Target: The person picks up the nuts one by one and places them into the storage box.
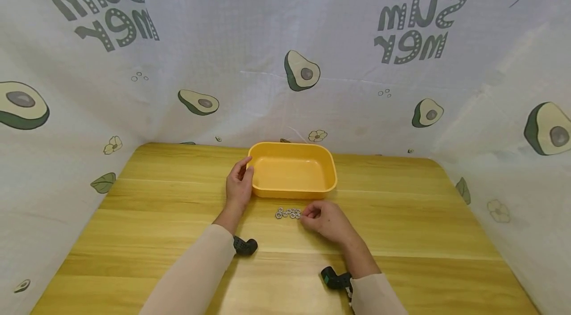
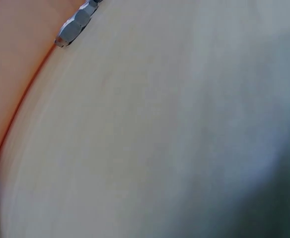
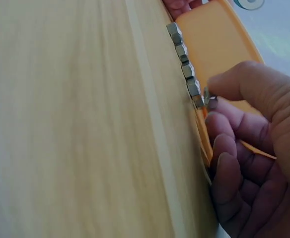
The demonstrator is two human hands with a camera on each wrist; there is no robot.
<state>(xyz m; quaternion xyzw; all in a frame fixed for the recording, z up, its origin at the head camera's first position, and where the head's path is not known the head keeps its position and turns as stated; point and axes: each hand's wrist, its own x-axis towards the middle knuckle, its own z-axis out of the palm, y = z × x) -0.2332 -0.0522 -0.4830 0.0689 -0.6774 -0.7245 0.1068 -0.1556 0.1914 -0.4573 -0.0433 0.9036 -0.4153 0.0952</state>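
Observation:
A yellow plastic bin stands on the wooden table. At its left end my left hand rests against the wall, fingertips and thumb right at the rim. Several small metal hex nuts lie in a cluster in front of the bin. My right hand is at the right end of that cluster. In the right wrist view its thumb and index finger pinch a hex nut, beside the nuts in line. The left wrist view shows the bin's wall and a few nuts.
The wooden table has light and dark grain bands. Behind it and at both sides hangs a white curtain with avocado prints. A black device sits at my left wrist, another black device at my right.

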